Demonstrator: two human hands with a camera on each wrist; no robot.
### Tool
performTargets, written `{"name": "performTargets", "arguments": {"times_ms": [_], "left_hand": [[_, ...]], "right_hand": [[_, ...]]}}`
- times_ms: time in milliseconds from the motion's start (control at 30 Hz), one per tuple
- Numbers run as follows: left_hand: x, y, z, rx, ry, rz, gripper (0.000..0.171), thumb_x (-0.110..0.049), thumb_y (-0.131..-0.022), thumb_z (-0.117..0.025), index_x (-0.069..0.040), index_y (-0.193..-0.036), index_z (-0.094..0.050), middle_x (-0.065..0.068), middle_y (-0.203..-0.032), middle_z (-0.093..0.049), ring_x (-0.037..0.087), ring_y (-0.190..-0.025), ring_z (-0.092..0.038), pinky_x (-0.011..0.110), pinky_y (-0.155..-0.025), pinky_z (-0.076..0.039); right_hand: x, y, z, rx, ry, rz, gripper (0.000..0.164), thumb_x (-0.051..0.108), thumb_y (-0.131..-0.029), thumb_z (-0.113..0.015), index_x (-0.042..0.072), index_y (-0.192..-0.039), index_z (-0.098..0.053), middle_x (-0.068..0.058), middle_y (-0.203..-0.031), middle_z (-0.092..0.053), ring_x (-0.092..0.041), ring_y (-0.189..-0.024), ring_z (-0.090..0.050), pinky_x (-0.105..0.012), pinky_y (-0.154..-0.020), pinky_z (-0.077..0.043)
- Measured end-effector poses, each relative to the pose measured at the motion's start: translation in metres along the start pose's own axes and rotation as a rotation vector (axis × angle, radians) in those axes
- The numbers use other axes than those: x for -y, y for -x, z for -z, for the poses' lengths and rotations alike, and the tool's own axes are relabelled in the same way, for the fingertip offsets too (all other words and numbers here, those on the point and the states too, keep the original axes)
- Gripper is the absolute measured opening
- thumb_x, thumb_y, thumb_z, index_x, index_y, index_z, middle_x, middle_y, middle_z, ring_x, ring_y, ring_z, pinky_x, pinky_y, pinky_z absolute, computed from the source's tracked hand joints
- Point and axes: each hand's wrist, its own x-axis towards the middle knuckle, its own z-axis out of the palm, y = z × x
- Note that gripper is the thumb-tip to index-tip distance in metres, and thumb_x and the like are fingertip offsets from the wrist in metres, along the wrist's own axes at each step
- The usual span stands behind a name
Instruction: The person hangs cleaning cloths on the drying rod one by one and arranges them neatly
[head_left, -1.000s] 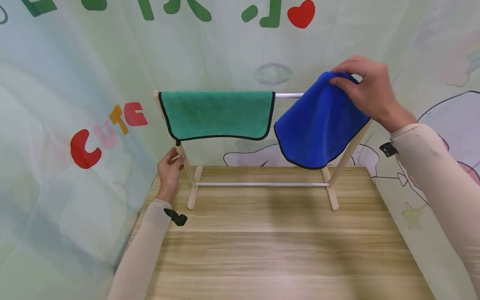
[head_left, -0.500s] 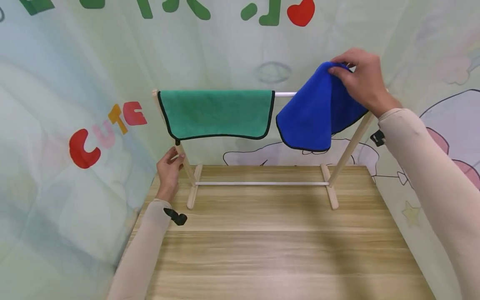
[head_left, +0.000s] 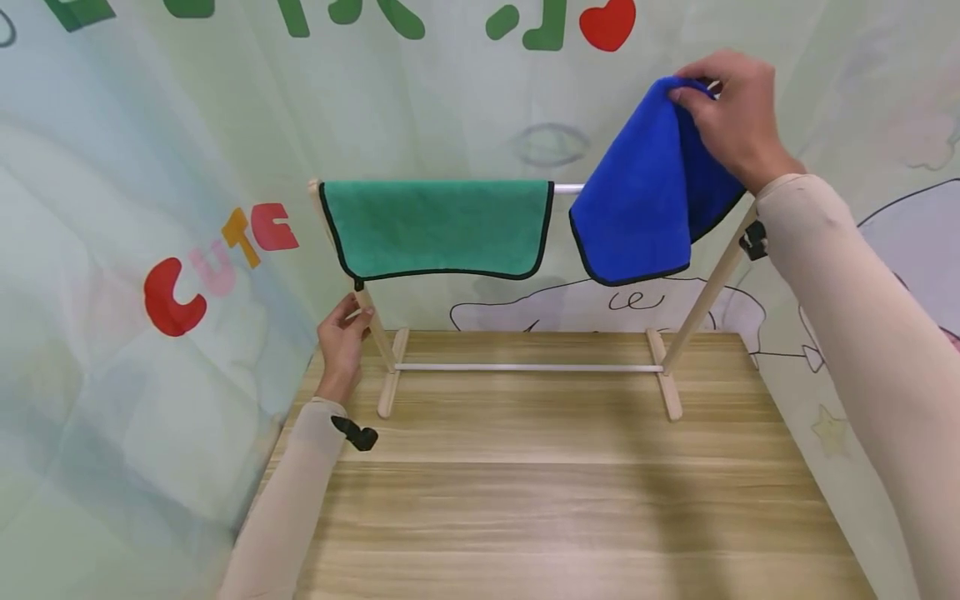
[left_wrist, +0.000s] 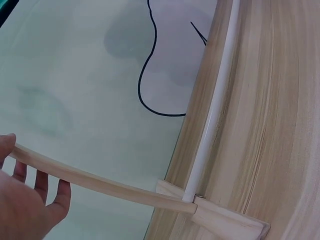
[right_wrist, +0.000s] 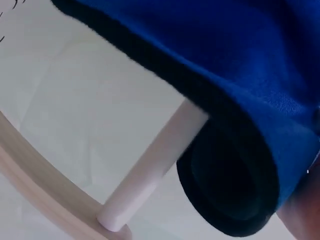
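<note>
My right hand (head_left: 738, 117) pinches the top of a blue towel (head_left: 645, 192) with black edging, above the right end of the wooden towel rack (head_left: 380, 329). The towel hangs in front of the top bar. Part of that white bar (right_wrist: 150, 170) shows by the towel's curled edge in the right wrist view. Over the left of the bar lies a green towel (head_left: 438, 229), also black-edged. My left hand (head_left: 342, 342) holds the rack's left post below the green towel. In the left wrist view, thumb and fingers lie on opposite sides of the post (left_wrist: 100, 182).
The rack's feet (head_left: 670, 396) stand on a wood-grain table (head_left: 525, 508), joined by a thin white lower bar (head_left: 525, 367). Printed fabric (head_left: 187, 125) hangs behind and on both sides. The right post (head_left: 708, 296) slants up behind the blue towel.
My right hand has risen and lifted the blue towel, whose lower edge now hangs higher and more folded. The left hand keeps its place on the post.
</note>
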Motion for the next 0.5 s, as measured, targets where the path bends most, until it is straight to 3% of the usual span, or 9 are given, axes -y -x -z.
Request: {"name": "performTargets", "arguments": {"times_ms": [167, 300, 400, 500], "left_hand": [[0.000, 0.001, 0.000, 0.011, 0.020, -0.019, 0.050, -0.012, -0.108, -0.074, -0.010, -0.156, -0.063, -0.003, -0.129, -0.066, 0.009, -0.111, -0.067, 0.034, -0.098, -0.058], [0.001, 0.003, -0.002, 0.025, 0.032, -0.018, 0.050, -0.010, -0.107, -0.074, -0.009, -0.156, -0.063, -0.004, -0.127, -0.066, 0.009, -0.109, -0.068, 0.034, -0.096, -0.059], [0.002, 0.003, -0.003, 0.032, 0.025, -0.013, 0.050, -0.011, -0.107, -0.074, -0.010, -0.156, -0.064, -0.003, -0.127, -0.066, 0.009, -0.110, -0.068, 0.032, -0.094, -0.059], [0.002, 0.002, -0.003, 0.044, 0.013, -0.005, 0.049, -0.012, -0.107, -0.074, -0.011, -0.155, -0.065, -0.003, -0.128, -0.067, 0.010, -0.111, -0.069, 0.033, -0.096, -0.059]], "right_hand": [[-0.010, 0.004, -0.007, 0.211, 0.032, -0.073, 0.031, 0.020, -0.111, -0.068, -0.003, -0.131, -0.078, -0.020, -0.131, -0.077, -0.016, -0.114, -0.065, -0.020, -0.100, -0.045], [-0.017, 0.013, -0.010, 0.359, 0.026, -0.145, 0.036, 0.020, -0.113, -0.065, -0.006, -0.135, -0.075, -0.026, -0.134, -0.074, -0.039, -0.125, -0.065, -0.041, -0.112, -0.048], [-0.021, 0.019, -0.010, 0.436, 0.011, -0.206, 0.039, 0.021, -0.113, -0.063, -0.008, -0.137, -0.072, -0.031, -0.136, -0.071, -0.046, -0.130, -0.062, -0.059, -0.117, -0.045], [-0.022, 0.022, -0.010, 0.495, 0.011, -0.235, 0.041, 0.023, -0.113, -0.063, -0.009, -0.138, -0.071, -0.033, -0.136, -0.070, -0.048, -0.129, -0.062, -0.064, -0.115, -0.045]]}}
